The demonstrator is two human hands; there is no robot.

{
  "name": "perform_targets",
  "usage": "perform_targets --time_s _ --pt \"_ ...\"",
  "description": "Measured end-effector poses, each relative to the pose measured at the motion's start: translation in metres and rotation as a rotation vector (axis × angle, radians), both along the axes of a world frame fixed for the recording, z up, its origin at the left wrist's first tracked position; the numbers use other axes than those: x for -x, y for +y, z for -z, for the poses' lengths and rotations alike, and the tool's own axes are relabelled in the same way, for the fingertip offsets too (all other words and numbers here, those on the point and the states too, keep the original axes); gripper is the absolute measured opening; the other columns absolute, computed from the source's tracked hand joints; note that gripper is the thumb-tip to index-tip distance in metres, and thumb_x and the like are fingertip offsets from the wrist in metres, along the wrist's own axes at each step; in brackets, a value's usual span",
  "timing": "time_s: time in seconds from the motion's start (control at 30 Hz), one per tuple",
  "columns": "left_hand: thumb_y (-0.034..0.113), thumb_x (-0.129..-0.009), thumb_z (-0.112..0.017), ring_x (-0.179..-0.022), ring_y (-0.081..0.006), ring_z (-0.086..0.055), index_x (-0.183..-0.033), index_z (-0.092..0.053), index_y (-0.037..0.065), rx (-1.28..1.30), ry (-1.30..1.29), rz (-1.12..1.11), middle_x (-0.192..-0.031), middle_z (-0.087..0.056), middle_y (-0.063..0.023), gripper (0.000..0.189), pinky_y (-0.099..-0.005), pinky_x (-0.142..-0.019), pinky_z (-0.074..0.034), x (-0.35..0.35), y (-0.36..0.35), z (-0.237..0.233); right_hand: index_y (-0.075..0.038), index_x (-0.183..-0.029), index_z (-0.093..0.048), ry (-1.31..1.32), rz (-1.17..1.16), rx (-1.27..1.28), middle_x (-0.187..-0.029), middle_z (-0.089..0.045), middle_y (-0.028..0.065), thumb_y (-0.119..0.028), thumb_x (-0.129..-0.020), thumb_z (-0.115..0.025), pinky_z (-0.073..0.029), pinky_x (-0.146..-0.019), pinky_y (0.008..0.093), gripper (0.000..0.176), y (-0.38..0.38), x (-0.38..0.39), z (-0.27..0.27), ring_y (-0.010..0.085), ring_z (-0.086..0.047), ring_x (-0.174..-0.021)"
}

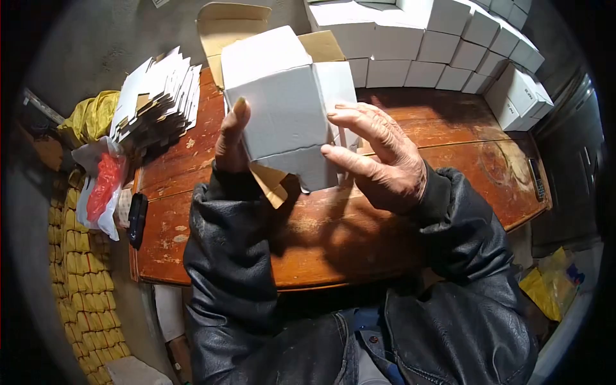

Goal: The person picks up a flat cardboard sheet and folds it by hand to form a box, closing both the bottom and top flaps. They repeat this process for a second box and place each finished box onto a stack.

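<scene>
Above the table I have a white cardboard box (279, 109), tilted, with brown inner flaps (234, 32) spread at its top and another flap below. My left hand (232, 141) grips the box by its left side, the thumb up against the front face and the other fingers hidden behind. My right hand (388, 154) is at the box's right edge. Its thumb and index finger are stretched out and apart, their tips at or against the cardboard. The inside of the box is out of sight.
White boxes (398, 58) stand stacked along the back of the wooden table (308, 237), with one separate box (518, 99) at right. Flattened cartons (157, 93) are piled at left. A red bag (106, 186), a black object (137, 218) and a remote-like device (538, 178) lie near the edges.
</scene>
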State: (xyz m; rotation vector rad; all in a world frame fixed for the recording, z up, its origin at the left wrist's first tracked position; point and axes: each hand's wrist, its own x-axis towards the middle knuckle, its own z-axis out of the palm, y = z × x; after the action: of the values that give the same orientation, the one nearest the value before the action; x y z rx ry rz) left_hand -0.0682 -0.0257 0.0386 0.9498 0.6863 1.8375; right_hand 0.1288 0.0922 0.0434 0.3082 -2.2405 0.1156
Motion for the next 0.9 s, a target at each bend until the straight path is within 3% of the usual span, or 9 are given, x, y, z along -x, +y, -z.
perform_targets --time_s 0.17,0.23,0.3,0.37,0.47,0.6,0.73,0.8,0.9 --pt "0.034 -0.085 -0.059 -0.109 -0.0270 -0.055 -0.133 -0.034 -0.003 0.116 -0.018 0.171 -0.120 -0.053 -0.0171 0.066 -0.0390 -0.094 -0.046 0.035 0.010 0.037 0.000 -0.127 -0.046 0.176 0.144 0.223 -0.124 -0.051 0.0222 -0.013 -0.082 -0.066 -0.042 -0.099 0.0406 0.051 0.016 0.000 0.006 0.0328 -0.051 -0.117" --pt "0.026 -0.084 -0.059 -0.109 -0.0249 -0.054 -0.135 -0.030 -0.003 0.078 -0.041 -0.031 -0.121 -0.052 -0.0154 0.065 -0.0374 -0.095 -0.044 0.000 0.015 0.029 0.002 -0.129 -0.041 0.186 0.231 0.422 -0.126 -0.050 0.0225 -0.022 -0.083 -0.067 -0.040 -0.101 0.0409 0.058 0.031 -0.001 0.013 0.0326 -0.048 -0.120" --pt "0.018 -0.080 -0.061 -0.111 -0.0227 -0.052 -0.136 -0.029 0.000 0.099 0.044 0.019 -0.121 -0.052 -0.0138 0.066 -0.0349 -0.095 -0.043 -0.004 0.026 0.034 0.007 -0.128 -0.037 0.144 0.348 0.578 -0.123 -0.048 0.0284 -0.031 -0.081 -0.071 -0.044 -0.097 0.0431 0.069 0.040 -0.004 0.017 0.0349 -0.052 -0.114" --pt "0.021 -0.083 -0.062 -0.108 -0.0215 -0.054 -0.134 -0.031 0.001 0.117 0.182 -0.036 -0.120 -0.052 -0.0141 0.063 -0.0339 -0.092 -0.046 -0.001 0.030 0.047 0.007 -0.128 -0.038 0.068 0.347 0.965 -0.121 -0.049 0.0277 -0.034 -0.081 -0.070 -0.043 -0.098 0.0420 0.069 0.042 0.000 0.028 0.0340 -0.051 -0.115" --pt "0.033 -0.091 -0.057 -0.104 -0.0206 -0.056 -0.132 -0.035 0.001 0.173 0.023 0.025 -0.118 -0.054 -0.0141 0.057 -0.0323 -0.088 -0.049 -0.010 0.029 0.039 0.006 -0.127 -0.041 -0.084 0.176 1.095 -0.117 -0.053 0.0267 -0.037 -0.083 -0.068 -0.045 -0.095 0.0408 0.067 0.049 -0.003 0.029 0.0333 -0.053 -0.113" --pt "0.046 -0.096 -0.040 -0.103 -0.0207 -0.058 -0.129 -0.037 0.001 0.153 0.023 -0.026 -0.116 -0.055 -0.0151 0.056 -0.0314 -0.084 -0.051 -0.029 0.028 0.035 0.003 -0.125 -0.045 -0.115 0.109 1.003 -0.109 -0.058 0.0253 -0.040 -0.085 -0.064 -0.051 -0.087 0.0375 0.062 0.027 -0.006 0.019 0.0302 -0.060 -0.102" --pt "0.048 -0.099 -0.022 -0.106 -0.0248 -0.056 -0.127 -0.043 -0.003 0.045 -0.249 0.127 -0.118 -0.054 -0.0204 0.062 -0.0374 -0.095 -0.045 -0.038 0.019 0.031 0.001 -0.129 -0.042 -0.081 -0.115 1.099 -0.119 -0.054 0.0207 -0.037 -0.087 -0.063 -0.043 -0.097 0.0373 0.060 0.009 -0.008 0.009 0.0266 -0.053 -0.113" --pt "0.027 -0.097 -0.039 -0.099 -0.0231 -0.059 -0.120 -0.047 -0.006 0.094 0.323 -0.199 -0.109 -0.058 -0.0184 0.040 -0.0326 -0.086 -0.050 -0.033 0.023 0.041 0.000 -0.129 -0.042 -0.052 -0.170 1.052 -0.123 -0.053 0.0163 -0.032 -0.089 -0.061 -0.041 -0.097 0.0347 0.055 0.012 -0.008 0.010 0.0217 -0.052 -0.113" --pt "0.005 -0.088 -0.056 -0.097 -0.0245 -0.061 -0.107 -0.054 -0.010 0.044 0.643 -0.403 -0.101 -0.062 -0.0197 0.024 -0.0333 -0.080 -0.051 -0.023 0.025 0.040 0.001 -0.129 -0.044 -0.112 -0.086 1.039 -0.121 -0.054 0.0147 -0.034 -0.090 -0.057 -0.040 -0.097 0.0346 0.054 0.017 -0.009 0.014 0.0220 -0.052 -0.112"
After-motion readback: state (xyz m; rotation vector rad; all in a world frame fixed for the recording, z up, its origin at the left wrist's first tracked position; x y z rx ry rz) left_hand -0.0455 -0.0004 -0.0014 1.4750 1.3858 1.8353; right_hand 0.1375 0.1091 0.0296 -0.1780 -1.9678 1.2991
